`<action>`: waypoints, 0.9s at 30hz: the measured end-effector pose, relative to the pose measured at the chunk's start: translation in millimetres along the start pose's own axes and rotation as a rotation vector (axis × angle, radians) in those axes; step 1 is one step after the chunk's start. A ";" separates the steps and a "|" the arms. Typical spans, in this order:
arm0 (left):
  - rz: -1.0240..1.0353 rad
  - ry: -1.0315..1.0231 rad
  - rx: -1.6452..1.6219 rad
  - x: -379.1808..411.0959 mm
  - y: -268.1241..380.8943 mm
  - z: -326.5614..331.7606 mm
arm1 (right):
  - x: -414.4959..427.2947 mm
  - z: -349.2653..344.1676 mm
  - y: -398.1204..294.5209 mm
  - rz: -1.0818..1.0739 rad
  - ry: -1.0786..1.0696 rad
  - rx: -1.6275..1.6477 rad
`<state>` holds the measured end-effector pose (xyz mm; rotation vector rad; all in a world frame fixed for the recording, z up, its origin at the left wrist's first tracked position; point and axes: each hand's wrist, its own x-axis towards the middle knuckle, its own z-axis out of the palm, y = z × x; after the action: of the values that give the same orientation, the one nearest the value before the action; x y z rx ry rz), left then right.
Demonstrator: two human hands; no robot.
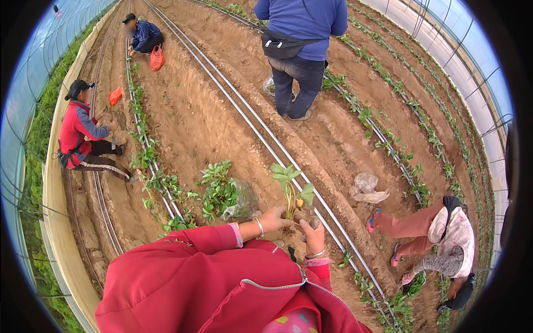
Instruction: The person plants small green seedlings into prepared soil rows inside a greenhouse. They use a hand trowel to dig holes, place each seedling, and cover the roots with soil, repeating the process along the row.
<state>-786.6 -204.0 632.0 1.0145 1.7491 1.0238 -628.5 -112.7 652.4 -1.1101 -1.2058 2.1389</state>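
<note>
A strawberry seedling [289, 189] stands upright between my hands, its green leaves on top and one small yellowed leaf low down. My left hand [272, 220], a silver bangle at its wrist, grips the base of the stems. The fingers of my right hand [313, 236] are at the dark roots, soil on their tips. Just beyond my left forearm, a clear plastic bag [243, 200] lies on the soil with a heap of strawberry seedlings [217, 193] spilling from its mouth.
Paired drip irrigation pipes [250, 112] run along the soil ridge beside my right hand. Planted rows [145, 154] flank more pipes at left. Co-workers crouch at left, stand ahead [295, 58] and bend at right [447, 245]. Another plastic bag [367, 189] lies on the soil at right.
</note>
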 end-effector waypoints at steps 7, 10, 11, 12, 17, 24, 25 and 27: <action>0.037 -0.119 0.012 11.8 -25.2 -50.2 | 31.5 86.4 18.8 0.001 0.075 -0.087; 0.047 -0.149 -0.015 16.2 -50.6 -60.7 | 48.3 103.1 29.6 0.065 0.112 -0.072; -0.003 -0.190 -0.003 17.4 -56.2 -63.8 | 52.8 106.3 34.5 0.041 0.122 -0.038; 0.066 -0.180 -0.057 21.4 -56.4 -66.1 | 59.2 98.7 43.0 0.042 0.159 -0.023; -0.120 -0.133 -0.152 7.1 -97.2 -84.0 | 87.8 109.9 76.0 0.161 0.237 0.029; -0.306 0.068 -0.154 0.4 -143.6 -109.4 | 101.0 103.9 102.5 0.195 0.317 0.026; -0.338 0.068 -0.075 1.4 -149.6 -111.6 | 99.4 99.2 100.1 0.227 0.315 0.020; -0.323 0.073 -0.141 9.1 -144.4 -122.0 | 100.8 81.5 102.9 0.189 0.352 0.018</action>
<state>-933.9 -272.1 534.8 0.5895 1.7999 0.9688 -752.5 -136.9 545.6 -1.5668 -0.9498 1.9674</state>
